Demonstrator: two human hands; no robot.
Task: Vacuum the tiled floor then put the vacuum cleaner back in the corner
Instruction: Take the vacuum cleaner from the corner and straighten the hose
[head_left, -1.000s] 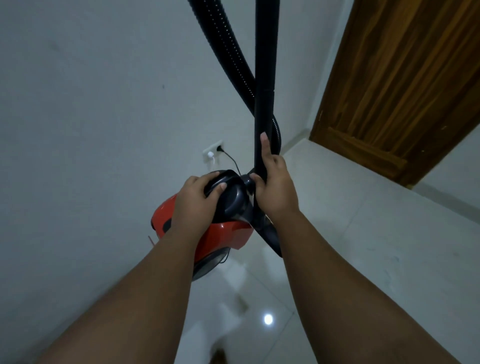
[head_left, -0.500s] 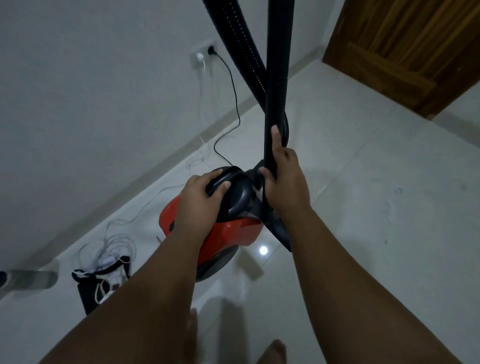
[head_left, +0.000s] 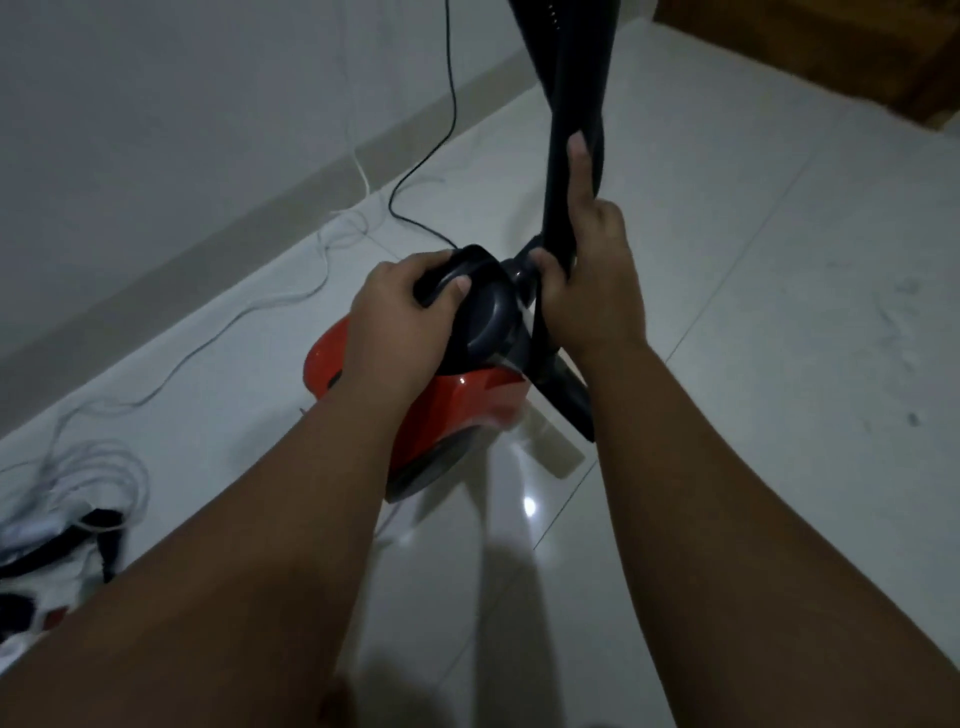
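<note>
Head view, near to far: both forearms run up from the bottom edge to mid-frame. Left hand is wrapped around the black carry handle on top of the red vacuum cleaner. Right hand is clenched on the black wand, index finger laid along it. Vacuum body sits centre frame over the tiled floor; can't tell if it's resting or slightly lifted. Hose rises beside the wand and leaves the top edge.

Black power cord runs from the body up the wall at upper left; white cable trails along the skirting to a pile of gear at lower left.

Step looks like carrying the unit to its spot. Doing it well: keep wand upright and close to the body, take the weight on the handle, watch cord slack, step clear of the white cable, set down gently by the wall.
</note>
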